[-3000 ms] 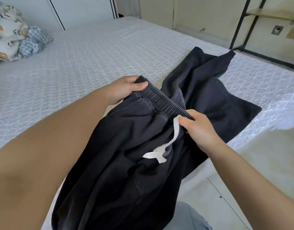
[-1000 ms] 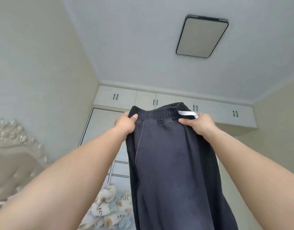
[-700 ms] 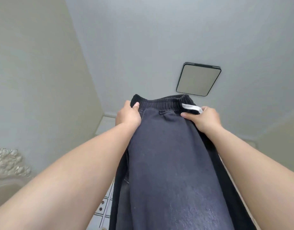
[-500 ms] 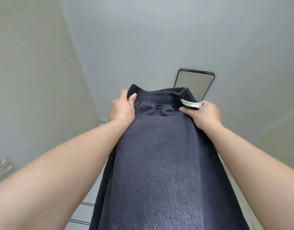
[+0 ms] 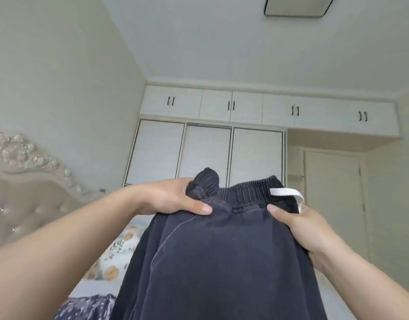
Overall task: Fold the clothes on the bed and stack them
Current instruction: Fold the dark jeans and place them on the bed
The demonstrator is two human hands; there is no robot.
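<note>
Head view, tilted up toward wall and ceiling. Two bare hands hold up dark navy trousers [image 5: 222,269] by the waistband [image 5: 247,192], in mid-air in front of the person.

Left hand [image 5: 168,199]: fingers curled round the bunched left end of the waistband, thumb lying flat across the front of the fabric, tip pointing right. A knob of ribbed elastic sticks up just above the fingers.

Right hand [image 5: 300,229]: grips the right edge of the trousers, thumb on the front just below the waistband; other fingers hidden behind the cloth, so can't tell how they lie. A white drawstring [image 5: 287,194] loops just above the thumb.

Between the two thumbs the waistband sags slightly. Fabric hangs down from the hands and out of the bottom edge.

Beyond the fingers: white wardrobe [image 5: 205,153] w/ upper cabinets, well apart. Left of the left hand: carved headboard [image 5: 21,181]. Below the left forearm: patterned bedding [image 5: 115,257].
</note>
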